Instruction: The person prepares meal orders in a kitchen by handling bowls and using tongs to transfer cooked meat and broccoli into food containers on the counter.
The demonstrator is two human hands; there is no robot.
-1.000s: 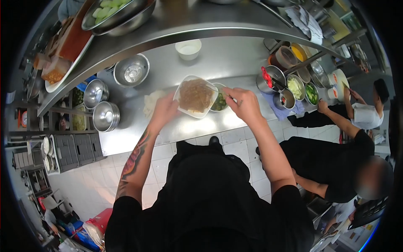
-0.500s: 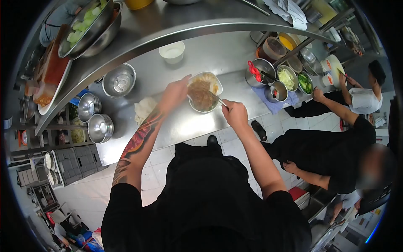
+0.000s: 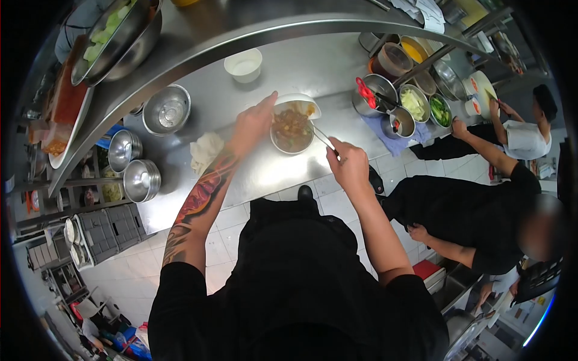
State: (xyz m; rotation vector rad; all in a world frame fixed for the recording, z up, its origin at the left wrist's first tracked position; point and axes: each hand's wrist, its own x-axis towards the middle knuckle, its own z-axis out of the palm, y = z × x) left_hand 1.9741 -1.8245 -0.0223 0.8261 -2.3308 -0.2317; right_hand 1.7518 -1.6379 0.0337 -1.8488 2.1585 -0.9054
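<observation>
My left hand (image 3: 254, 125) is closed at the left edge of a white bowl (image 3: 306, 102), which is tilted with a little brown sauce inside. Right below it, and overlapping it in view, sits a second round white bowl (image 3: 274, 143) full of brown, saucy food (image 3: 292, 129). In my right hand (image 3: 349, 161) is the handle of a metal spoon (image 3: 322, 137), its far end reaching the bowls; its tip is hidden in the food. A white cloth (image 3: 206, 153) lies near my left forearm.
An empty white bowl (image 3: 243, 65) stands farther back. Metal bowls (image 3: 167, 110) are at left. Pots and containers of chopped vegetables (image 3: 414, 104) stand at right on a blue cloth (image 3: 394, 139). A metal shelf (image 3: 271, 23) crosses above the counter. Co-workers (image 3: 457, 222) stand at right.
The pale food seen in the upper white bowl has mostly gone from it, and the lower bowl's food shows more. My right hand has shifted slightly right with the spoon.
</observation>
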